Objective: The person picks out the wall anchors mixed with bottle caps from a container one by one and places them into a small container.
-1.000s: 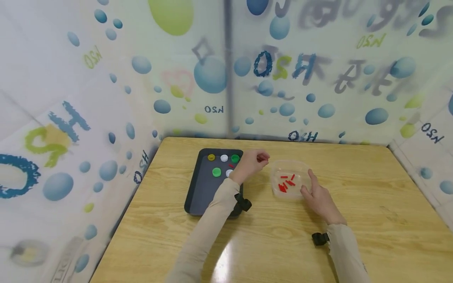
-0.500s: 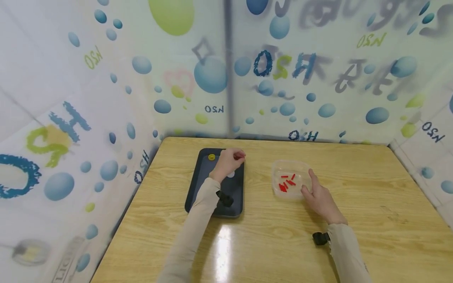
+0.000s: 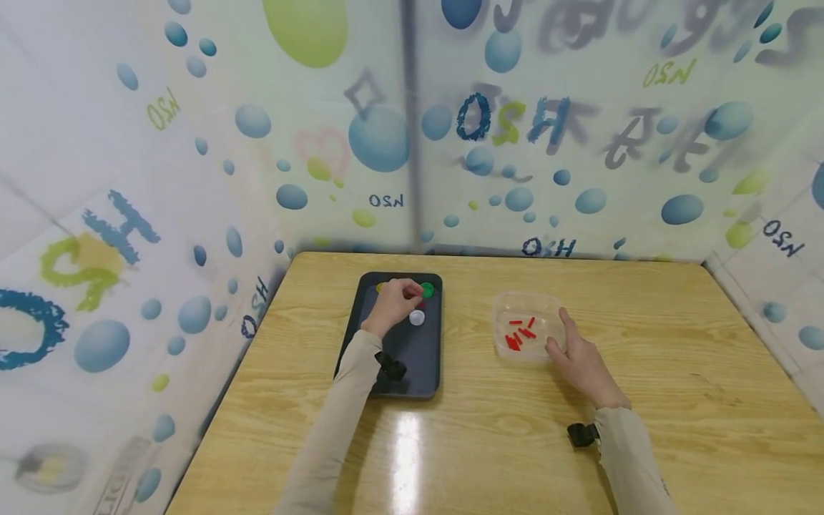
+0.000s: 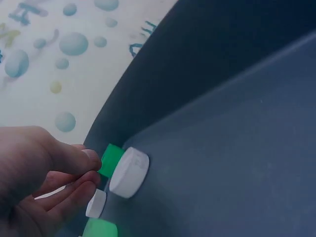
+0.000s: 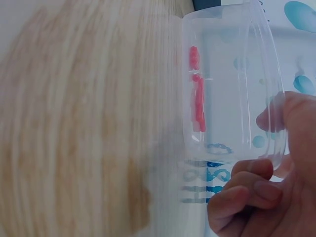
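Observation:
My left hand is over the far part of the dark grey tray, thumb and fingertips pinched together. A trace of red at the fingertips looks like a small red stick, mostly hidden by the fingers. Close by in the tray lie a white bottle cap and a green bottle cap; a yellow cap is partly covered by the hand. In the left wrist view, the fingertips come right up to a green cap beside a white cap. My right hand grips the clear plastic container by its right wall.
Several red sticks lie on the container's bottom. Wooden table extends around both vessels, with a patterned wall behind its far edge. A second white cap shows under the left fingers.
My left hand has moved left from beside the container to over the tray, its fingertips still pinched. The right hand and the container have stayed in place.

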{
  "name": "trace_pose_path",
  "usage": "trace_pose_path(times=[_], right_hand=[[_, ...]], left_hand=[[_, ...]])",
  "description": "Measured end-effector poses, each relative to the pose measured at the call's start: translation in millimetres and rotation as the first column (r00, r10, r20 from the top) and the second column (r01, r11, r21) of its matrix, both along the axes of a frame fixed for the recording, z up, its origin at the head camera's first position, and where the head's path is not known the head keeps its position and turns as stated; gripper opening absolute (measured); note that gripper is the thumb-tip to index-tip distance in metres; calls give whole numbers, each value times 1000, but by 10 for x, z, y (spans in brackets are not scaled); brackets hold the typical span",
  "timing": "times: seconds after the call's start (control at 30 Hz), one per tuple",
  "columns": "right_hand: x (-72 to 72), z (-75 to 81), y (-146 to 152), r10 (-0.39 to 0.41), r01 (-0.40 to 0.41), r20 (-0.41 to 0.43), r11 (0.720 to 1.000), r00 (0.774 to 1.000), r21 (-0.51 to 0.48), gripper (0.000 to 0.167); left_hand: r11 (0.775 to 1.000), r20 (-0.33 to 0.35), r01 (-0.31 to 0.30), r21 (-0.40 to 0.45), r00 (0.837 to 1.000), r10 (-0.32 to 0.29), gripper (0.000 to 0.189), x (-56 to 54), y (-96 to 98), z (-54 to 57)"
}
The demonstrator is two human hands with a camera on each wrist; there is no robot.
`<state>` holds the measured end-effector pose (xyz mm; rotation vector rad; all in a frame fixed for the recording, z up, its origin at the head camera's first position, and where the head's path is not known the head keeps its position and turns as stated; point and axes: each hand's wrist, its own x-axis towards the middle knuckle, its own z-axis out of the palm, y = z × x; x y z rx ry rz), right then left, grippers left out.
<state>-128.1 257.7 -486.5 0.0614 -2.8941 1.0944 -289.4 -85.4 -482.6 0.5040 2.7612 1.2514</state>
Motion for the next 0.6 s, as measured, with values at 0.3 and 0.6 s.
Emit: trace_pose_path(times=[0.3, 0.6], right_hand=[[5, -15, 7, 3, -3, 8, 1000, 1000, -7, 73], [-22, -61, 26, -1, 1, -2, 1000, 1000, -2, 74]], left_hand=[[1000, 32, -5, -7, 999, 6, 18, -26, -51, -85], [999, 20, -30, -38, 999, 31, 16, -56, -41, -124]])
